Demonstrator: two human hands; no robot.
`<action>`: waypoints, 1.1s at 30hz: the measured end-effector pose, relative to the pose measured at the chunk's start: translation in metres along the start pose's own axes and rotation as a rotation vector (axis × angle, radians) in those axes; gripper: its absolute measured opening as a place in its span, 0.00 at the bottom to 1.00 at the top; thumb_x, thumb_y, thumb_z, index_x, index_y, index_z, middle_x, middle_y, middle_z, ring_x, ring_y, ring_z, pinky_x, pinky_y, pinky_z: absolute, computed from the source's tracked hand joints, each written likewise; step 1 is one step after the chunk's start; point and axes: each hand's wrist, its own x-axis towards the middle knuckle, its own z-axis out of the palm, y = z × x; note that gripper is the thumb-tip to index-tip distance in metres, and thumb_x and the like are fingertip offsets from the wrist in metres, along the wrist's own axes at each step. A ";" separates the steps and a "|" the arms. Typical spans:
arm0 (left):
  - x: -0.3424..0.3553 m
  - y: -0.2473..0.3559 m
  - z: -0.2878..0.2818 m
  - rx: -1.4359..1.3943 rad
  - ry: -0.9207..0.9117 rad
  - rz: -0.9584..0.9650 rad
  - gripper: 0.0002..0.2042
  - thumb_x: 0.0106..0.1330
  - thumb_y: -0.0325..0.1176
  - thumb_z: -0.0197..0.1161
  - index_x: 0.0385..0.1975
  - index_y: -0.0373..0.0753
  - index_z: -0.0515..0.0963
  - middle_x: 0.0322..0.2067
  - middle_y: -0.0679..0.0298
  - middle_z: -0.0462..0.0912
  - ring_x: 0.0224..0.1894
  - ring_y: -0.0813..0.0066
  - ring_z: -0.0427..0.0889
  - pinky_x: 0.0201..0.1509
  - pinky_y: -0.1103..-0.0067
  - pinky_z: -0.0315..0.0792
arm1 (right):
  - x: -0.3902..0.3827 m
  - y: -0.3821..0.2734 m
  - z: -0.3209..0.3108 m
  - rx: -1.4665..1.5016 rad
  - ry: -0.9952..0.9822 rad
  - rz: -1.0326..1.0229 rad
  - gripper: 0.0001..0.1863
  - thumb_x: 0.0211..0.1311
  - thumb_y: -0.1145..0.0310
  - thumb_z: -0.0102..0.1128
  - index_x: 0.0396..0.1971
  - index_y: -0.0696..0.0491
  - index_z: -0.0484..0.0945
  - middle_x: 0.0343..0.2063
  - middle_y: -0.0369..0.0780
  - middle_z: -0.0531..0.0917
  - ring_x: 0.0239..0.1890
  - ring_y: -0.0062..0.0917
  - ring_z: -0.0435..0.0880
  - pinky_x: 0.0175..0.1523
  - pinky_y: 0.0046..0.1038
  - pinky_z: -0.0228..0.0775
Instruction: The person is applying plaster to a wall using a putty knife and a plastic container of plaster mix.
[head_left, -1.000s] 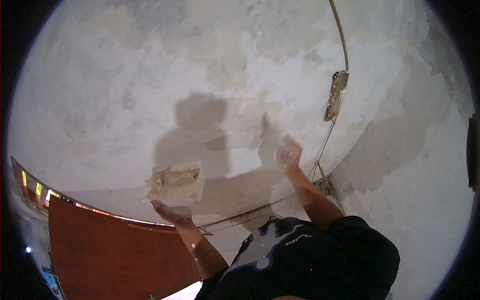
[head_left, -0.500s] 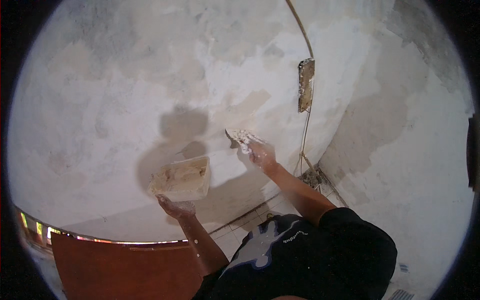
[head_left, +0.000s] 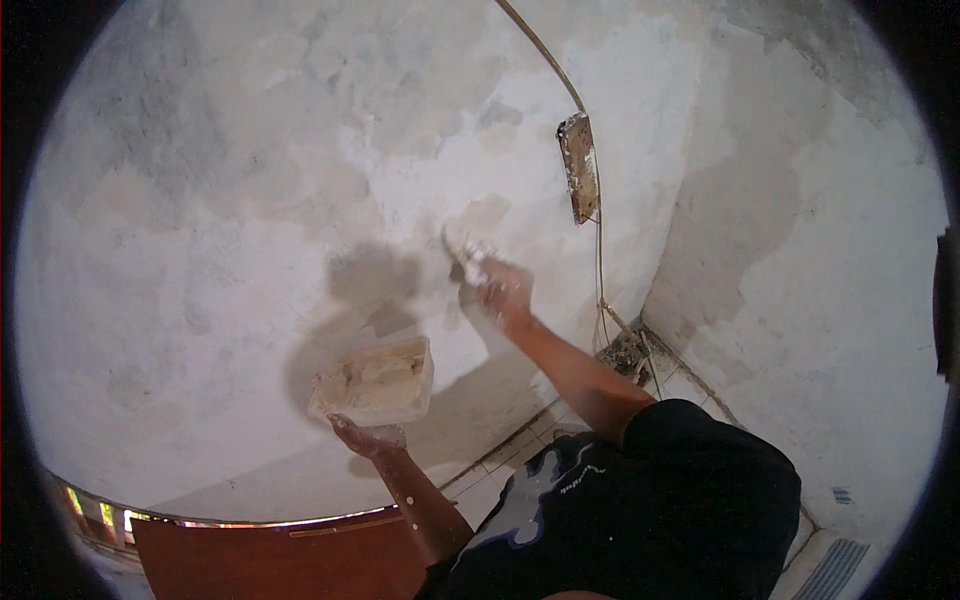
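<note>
A scraper (head_left: 462,255) smeared with white paste stands at the pale, patchy wall (head_left: 250,240), clamped in a person's right hand (head_left: 507,291); motion blur hides whether its blade touches the surface. Lower and to the left, the left hand (head_left: 365,436) is closed on the near lower edge of a rectangular tub (head_left: 410,405), its fingers partly hidden, with beige paste (head_left: 375,385) inside. To the right, a narrow, paste-flecked block (head_left: 579,168) hangs on the wall below a curved conduit (head_left: 545,55), near the corner where 2 walls meet. A reddish-brown panel (head_left: 250,560) stands at lower left, and pale floor tiles (head_left: 525,445) show beside the wearer's black shirt (head_left: 680,500).
</note>
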 end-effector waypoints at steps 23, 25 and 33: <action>-0.035 0.036 0.035 0.038 -0.031 -0.287 0.35 0.58 0.56 0.50 0.63 0.46 0.52 0.60 0.54 0.56 0.61 0.52 0.57 0.61 0.53 0.57 | 0.005 0.005 -0.018 -0.332 0.337 -0.249 0.15 0.42 0.78 0.55 0.36 0.54 0.75 0.22 0.43 0.76 0.19 0.33 0.74 0.23 0.29 0.65; -0.034 0.031 0.034 0.037 -0.032 -0.305 0.35 0.58 0.56 0.51 0.62 0.45 0.51 0.60 0.54 0.57 0.61 0.51 0.57 0.60 0.53 0.58 | -0.027 -0.005 -0.013 -0.335 0.249 -0.507 0.15 0.41 0.80 0.52 0.34 0.54 0.76 0.21 0.41 0.76 0.17 0.31 0.72 0.21 0.27 0.63; -0.019 0.021 0.021 -0.037 -0.202 -0.323 0.37 0.56 0.58 0.50 0.63 0.47 0.51 0.60 0.56 0.55 0.62 0.52 0.55 0.62 0.53 0.54 | -0.024 -0.035 -0.077 -0.532 0.376 -0.362 0.12 0.46 0.80 0.51 0.34 0.58 0.74 0.24 0.44 0.79 0.24 0.37 0.78 0.29 0.30 0.70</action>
